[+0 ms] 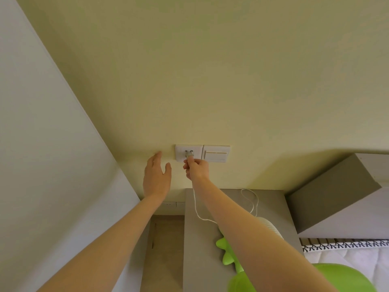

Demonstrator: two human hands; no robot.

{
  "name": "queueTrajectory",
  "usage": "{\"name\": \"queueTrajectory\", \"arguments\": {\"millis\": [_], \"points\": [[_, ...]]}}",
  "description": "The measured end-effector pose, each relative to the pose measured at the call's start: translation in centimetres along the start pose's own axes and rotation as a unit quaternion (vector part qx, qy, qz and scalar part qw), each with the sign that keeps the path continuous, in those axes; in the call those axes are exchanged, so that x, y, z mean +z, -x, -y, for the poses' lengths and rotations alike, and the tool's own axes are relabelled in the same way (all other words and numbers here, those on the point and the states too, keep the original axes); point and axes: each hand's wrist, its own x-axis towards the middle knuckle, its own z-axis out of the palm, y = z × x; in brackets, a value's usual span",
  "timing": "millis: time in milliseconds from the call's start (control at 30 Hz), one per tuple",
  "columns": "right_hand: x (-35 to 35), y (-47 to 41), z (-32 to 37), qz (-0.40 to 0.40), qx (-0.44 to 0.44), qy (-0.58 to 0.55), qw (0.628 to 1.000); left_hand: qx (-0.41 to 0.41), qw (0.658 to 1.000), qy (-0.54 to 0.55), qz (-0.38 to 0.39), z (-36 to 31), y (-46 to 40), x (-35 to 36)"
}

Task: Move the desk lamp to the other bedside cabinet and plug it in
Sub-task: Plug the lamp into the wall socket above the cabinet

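My right hand [197, 167] pinches the lamp's white plug [188, 154], whose prongs sit at the slots of the white wall socket [181, 153]. A thin white cord [196, 209] hangs from the plug down to the green desk lamp [229, 256], which stands on the grey bedside cabinet [200, 239] and is partly hidden under my right forearm. My left hand [156, 175] hovers open just left of the socket, fingers spread, close to the yellow wall.
A light switch [216, 154] sits right beside the socket. Another low outlet [172, 205] shows behind the cabinet. The grey headboard [328, 197] and a white mattress [347, 260] lie to the right, a grey wall [42, 165] to the left.
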Motion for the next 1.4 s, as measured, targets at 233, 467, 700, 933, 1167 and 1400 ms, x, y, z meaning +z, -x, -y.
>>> {"name": "queueTrajectory", "arguments": {"millis": [233, 467, 700, 933, 1167, 1400], "points": [[0.3, 0.0, 0.0, -0.007, -0.005, -0.002, 1.0, 0.12, 0.983, -0.033, -0.137, -2.6, -1.0, -1.4], [1.6, -0.6, 0.0, -0.041, 0.016, -0.034, 0.998, 0.149, 0.977, -0.074, -0.13, -2.6, -1.5, -0.8], [2.0, -0.5, 0.4, -0.061, 0.014, -0.02, 0.998, 0.129, 0.978, -0.097, -0.131, -2.6, -1.8, -0.7], [1.4, -1.0, 0.6, -0.032, 0.006, -0.014, 0.999, 0.135, 0.976, -0.101, -0.137, -2.4, -1.8, -0.8], [1.5, -1.3, 0.8, -0.033, 0.013, -0.007, 0.999, 0.13, 0.978, -0.093, -0.137, -2.5, -1.8, -0.6], [0.8, -1.8, 1.8, -0.002, 0.043, 0.009, 0.999, 0.136, 0.978, -0.098, -0.121, -2.3, -1.5, -1.3]]}}
